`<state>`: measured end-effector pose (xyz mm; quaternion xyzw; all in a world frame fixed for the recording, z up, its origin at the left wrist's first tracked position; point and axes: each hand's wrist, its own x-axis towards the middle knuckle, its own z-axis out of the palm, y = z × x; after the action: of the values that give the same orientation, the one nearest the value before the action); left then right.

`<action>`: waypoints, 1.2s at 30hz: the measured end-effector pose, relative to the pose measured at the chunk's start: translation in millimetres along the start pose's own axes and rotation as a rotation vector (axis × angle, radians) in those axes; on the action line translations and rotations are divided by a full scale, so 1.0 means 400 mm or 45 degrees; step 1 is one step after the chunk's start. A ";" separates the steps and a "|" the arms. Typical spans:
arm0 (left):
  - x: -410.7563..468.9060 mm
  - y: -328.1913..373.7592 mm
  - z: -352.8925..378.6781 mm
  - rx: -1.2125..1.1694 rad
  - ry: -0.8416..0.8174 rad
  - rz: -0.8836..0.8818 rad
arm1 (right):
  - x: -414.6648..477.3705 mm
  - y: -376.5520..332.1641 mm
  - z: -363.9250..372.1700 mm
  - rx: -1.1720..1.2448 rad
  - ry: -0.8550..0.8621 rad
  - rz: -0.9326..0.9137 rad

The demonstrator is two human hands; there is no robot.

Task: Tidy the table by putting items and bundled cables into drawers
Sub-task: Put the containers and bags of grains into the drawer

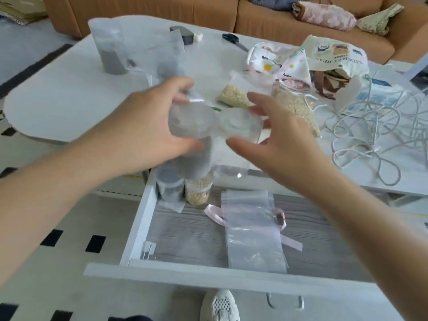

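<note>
L hand (148,128) grips a clear plastic bag w/ round see-through tubs (208,121), held above the open white drawer w/ grey wood-grain floor (208,278). R hand (280,144): thumb under, fingers over the bag's right end; too blurred to tell if clamped. In drawer: oat-filled clear jar (198,192), flat clear zip bag (253,232). On the white surface (58,100), right side, a tangled white cable (370,126).

Left hand (148,126) gripped clear plastic bag of round transparent containers (217,123) over open white drawer (185,276); right hand (278,144), fingers spread, touched it.
</note>
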<state>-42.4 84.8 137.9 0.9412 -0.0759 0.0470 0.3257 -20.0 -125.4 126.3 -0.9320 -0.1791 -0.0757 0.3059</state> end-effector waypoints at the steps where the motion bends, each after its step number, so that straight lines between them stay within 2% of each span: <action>1: -0.022 -0.009 0.008 0.008 -0.029 -0.013 | -0.020 0.000 0.006 0.002 -0.029 -0.008; 5: -0.090 -0.061 0.065 0.133 -0.147 -0.007 | -0.095 0.013 0.058 0.077 -0.213 -0.006; 9: -0.121 -0.123 0.137 0.329 -0.383 0.039 | -0.133 0.059 0.167 0.061 -0.431 -0.033; 13: -0.122 -0.180 0.180 0.612 -0.442 0.137 | -0.131 0.092 0.242 -0.007 -0.556 -0.038; 18: -0.117 -0.233 0.206 0.804 -0.407 0.245 | -0.119 0.110 0.287 -0.047 -0.550 -0.082; 21: -0.117 -0.242 0.214 0.791 -0.387 0.243 | -0.114 0.117 0.300 -0.101 -0.537 -0.121; 29: -0.128 -0.257 0.225 0.748 -0.353 0.260 | -0.144 0.126 0.333 0.051 -0.445 -0.136; 36: -0.132 -0.266 0.219 0.731 -0.320 0.290 | -0.145 0.133 0.352 0.030 -0.422 -0.007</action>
<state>-72.4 118.8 -2.5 0.9785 -0.2038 -0.0139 0.0278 -49.1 -97.8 -29.7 -0.9276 -0.2305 0.0804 0.2828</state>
